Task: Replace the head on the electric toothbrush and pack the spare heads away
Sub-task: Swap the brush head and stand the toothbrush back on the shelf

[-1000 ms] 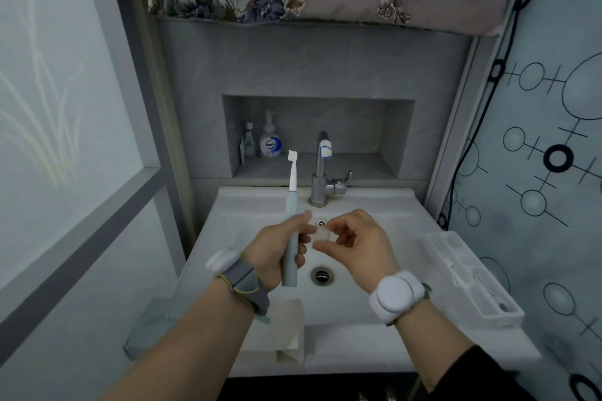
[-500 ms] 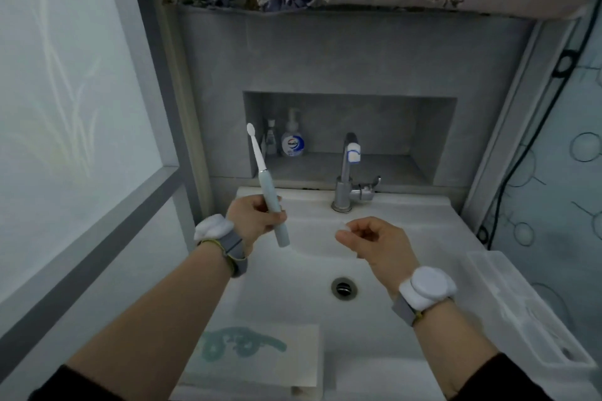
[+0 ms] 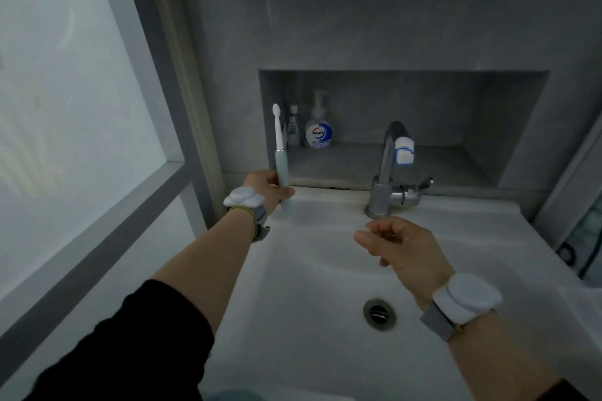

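My left hand [image 3: 267, 187] grips the pale green electric toothbrush [image 3: 280, 156] around its lower handle. The brush stands upright with its white head on top, over the sink's back left corner and just in front of the wall niche. My right hand [image 3: 400, 247] hovers over the basin in front of the faucet. Its thumb and fingers are curled together in a loose pinch, and I cannot make out whether anything small sits between them. No storage case or spare heads are in view.
A white sink [image 3: 488, 238] with a drain [image 3: 379, 313] lies below my hands. A chrome faucet [image 3: 387, 172] stands at its back. The grey niche holds a soap pump bottle [image 3: 318, 130] and a small bottle [image 3: 293, 125]. A frosted window panel fills the left.
My left hand has carried the toothbrush from the middle of the basin up and left to the niche. My right hand drew apart from it. The view turned left, and the case left the frame.
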Tool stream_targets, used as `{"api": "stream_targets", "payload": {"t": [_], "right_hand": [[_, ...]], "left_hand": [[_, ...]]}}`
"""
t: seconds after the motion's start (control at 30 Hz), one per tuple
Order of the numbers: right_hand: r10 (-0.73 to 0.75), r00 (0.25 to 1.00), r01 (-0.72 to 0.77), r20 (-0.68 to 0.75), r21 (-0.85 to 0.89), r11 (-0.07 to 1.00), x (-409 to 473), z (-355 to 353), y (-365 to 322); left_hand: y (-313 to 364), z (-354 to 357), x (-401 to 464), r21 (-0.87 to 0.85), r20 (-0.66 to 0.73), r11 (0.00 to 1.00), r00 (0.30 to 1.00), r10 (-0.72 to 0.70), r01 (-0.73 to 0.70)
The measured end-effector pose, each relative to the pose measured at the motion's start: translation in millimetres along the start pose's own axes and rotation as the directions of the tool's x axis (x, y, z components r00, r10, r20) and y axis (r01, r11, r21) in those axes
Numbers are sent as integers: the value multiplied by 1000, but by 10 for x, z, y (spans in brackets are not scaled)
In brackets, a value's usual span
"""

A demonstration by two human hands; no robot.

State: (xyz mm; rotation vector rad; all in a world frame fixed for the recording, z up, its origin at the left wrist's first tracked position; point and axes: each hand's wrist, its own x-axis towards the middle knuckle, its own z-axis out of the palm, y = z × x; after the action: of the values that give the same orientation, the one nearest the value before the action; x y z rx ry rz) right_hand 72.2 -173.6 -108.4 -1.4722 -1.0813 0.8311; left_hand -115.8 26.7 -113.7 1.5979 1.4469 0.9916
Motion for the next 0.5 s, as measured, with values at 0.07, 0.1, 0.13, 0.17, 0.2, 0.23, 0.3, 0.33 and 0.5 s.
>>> {"api": "stream_targets", "payload": {"t": [0.07,0.1,0.13,0.17,0.2,0.23,0.3,0.33,0.5], "right_hand": [[1,1000,-1,9,-3,1000,73,-7,25],[7,1000,-7,16,-9,1000,102,-1,34],[12,1000,-12,21,-16,1000,122,7,54],[13,1000,-13,29,-17,1000,136,14,77],[12,999,-11,38,-16,1000,152,22,98],[10,999,-10,47,-13,1000,142,28,110],[9,998,-9,59,-3,1000,160,37,145],[11,998,-11,59,1,1000,166,37,157],[21,998,-22,56,14,1000,173,26,184]], "left_hand": [[-61,79,99,-14,27,1000,1000,-15,16],[-97,110,146,-21,37,1000,999,-15,16],[-121,138,179,-25,41,1000,999,-12,13],[-142,167,208,-21,44,1000,999,-2,3],[-147,192,225,-18,45,1000,999,8,-7],[-151,206,219,-19,47,1000,999,18,-17],[-169,242,248,-13,46,1000,999,29,-29],[-179,254,263,0,49,999,998,32,-32],[-223,275,274,168,66,978,991,115,-125]]}}
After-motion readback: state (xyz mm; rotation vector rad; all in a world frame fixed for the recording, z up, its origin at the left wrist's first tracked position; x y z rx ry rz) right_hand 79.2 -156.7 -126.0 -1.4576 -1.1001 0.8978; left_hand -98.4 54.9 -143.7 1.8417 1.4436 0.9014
